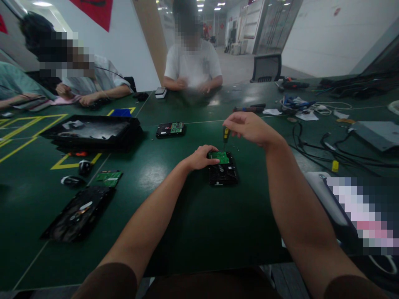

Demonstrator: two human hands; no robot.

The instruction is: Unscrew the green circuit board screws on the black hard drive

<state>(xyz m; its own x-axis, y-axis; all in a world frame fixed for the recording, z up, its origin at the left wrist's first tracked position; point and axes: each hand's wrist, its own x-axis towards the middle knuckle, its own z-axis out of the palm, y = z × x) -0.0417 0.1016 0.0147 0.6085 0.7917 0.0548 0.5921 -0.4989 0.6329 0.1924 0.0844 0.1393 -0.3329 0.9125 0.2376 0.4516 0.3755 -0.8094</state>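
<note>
A black hard drive [222,173] with a green circuit board [222,157] at its far end lies on the green table in front of me. My left hand [202,158] grips the drive's left side, the thumb resting on top near the board. In my right hand [245,126] is a yellow-and-black screwdriver [226,133], pinched by its handle. It stands nearly upright, its shaft pointing down at the board's far edge. Whether the tip sits in a screw is too small to tell. Several tiny screws [236,148] lie just beyond the drive.
Another hard drive [171,129] lies farther off. To the left are stacked black trays [96,133], a loose circuit board [109,177] and an opened drive casing [79,211]. Cables [324,145] and a grey metal box [378,135] occupy the right. Other people [193,62] sit across the table.
</note>
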